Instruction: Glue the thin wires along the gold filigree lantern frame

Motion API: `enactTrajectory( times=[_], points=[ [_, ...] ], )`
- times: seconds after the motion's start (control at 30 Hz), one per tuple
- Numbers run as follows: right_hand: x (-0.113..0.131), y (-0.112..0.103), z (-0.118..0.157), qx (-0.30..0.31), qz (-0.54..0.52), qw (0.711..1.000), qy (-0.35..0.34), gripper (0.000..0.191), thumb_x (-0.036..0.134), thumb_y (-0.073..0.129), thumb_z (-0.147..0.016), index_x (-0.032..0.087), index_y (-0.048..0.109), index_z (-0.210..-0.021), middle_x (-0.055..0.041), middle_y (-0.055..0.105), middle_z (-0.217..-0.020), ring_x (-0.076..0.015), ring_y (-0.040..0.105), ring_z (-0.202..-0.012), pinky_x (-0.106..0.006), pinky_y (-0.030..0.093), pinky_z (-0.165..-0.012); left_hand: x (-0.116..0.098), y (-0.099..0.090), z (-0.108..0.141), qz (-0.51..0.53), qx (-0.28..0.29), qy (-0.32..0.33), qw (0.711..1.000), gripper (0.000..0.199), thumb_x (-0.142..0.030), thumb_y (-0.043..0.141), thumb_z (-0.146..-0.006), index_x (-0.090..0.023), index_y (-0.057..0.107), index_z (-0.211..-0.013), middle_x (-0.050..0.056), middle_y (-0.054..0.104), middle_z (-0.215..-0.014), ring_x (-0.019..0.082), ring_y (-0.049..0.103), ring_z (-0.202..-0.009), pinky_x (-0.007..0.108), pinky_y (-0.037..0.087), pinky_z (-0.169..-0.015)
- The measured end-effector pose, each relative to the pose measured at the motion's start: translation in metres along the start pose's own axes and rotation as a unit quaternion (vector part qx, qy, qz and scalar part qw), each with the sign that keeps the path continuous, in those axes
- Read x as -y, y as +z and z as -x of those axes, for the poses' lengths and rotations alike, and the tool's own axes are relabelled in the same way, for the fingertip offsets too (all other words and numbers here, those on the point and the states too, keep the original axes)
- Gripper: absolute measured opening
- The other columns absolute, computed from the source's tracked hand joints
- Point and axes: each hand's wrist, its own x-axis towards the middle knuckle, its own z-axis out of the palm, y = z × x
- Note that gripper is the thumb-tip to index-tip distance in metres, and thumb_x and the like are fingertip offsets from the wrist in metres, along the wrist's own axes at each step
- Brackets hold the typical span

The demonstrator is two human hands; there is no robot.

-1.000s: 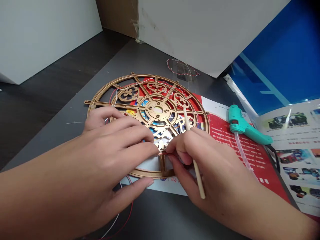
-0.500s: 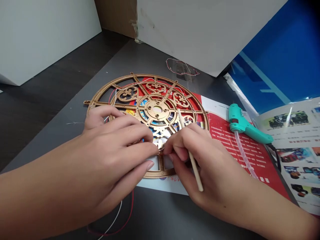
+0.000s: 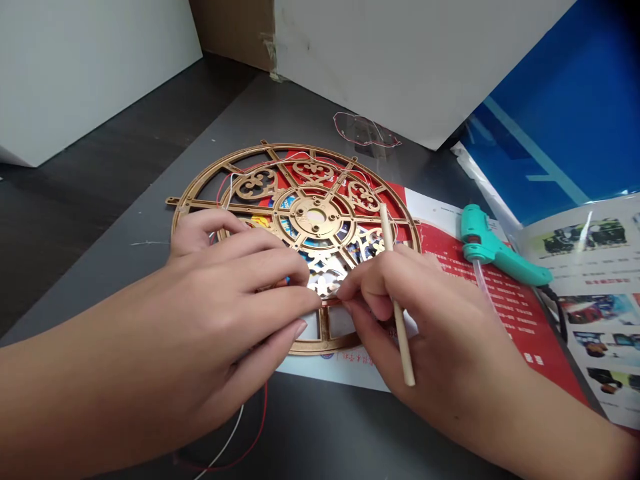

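Note:
A gold-brown openwork wheel point(image 3: 327, 329) with scroll ornaments and spokes lies on printed sheets. Thin red and white wires point(image 3: 231, 188) run along its inner ring. At the near side of that ring, my left hand point(image 3: 235, 293) has thumb and forefinger closed on a short reddish stretch of wire, its other fingers bent over the wheel. Close beside it, my right hand point(image 3: 400, 300) pinches at the same stretch. A pale wooden stick point(image 3: 403, 340) sticks up through the right hand, held between its fingers. What lies right under the fingertips is partly hidden.
A turquoise glue gun point(image 3: 493, 250) with a clear glue stick lies on the red sheet point(image 3: 453, 277) at right. Beyond it lies an open printed booklet point(image 3: 595, 267). Another wire loop point(image 3: 367, 137) rests at the back, before a white box point(image 3: 360, 60). Wire ends point(image 3: 260, 427) trail toward me.
My right hand has slid a little to the right along the ring, and the wooden stick has shifted right with it. My left hand stays nearly in place.

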Motion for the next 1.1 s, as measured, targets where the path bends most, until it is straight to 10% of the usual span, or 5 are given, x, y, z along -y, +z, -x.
enactTrajectory(
  times=[0.8,1.1],
  points=[
    [-0.004,-0.002,0.003,0.041,0.045,0.998,-0.034,0.043,-0.006,0.065,-0.097,0.031,0.042,-0.095,-0.0013,0.086,-0.093,-0.0222,0.072,-0.082,-0.036,0.048,-0.081,0.002,0.001,0.007,-0.018,-0.009,-0.016,1.0,0.033,-0.031,0.05,-0.131,-0.036,0.081,-0.12,-0.008,0.09,-0.121,0.021,0.086,-0.107,0.051,0.065,-0.126],
    [-0.007,0.004,0.006,-0.008,0.049,0.997,-0.06,0.041,-0.007,0.059,-0.11,0.03,0.045,-0.1,0.0043,0.079,-0.093,-0.0164,0.066,-0.081,-0.033,0.046,-0.082,0.007,0.0,-0.003,-0.056,-0.009,0.04,0.998,0.033,-0.022,0.048,-0.13,-0.032,0.075,-0.114,-0.004,0.089,-0.112,0.023,0.08,-0.101,0.052,0.044,-0.106]
  ],
)
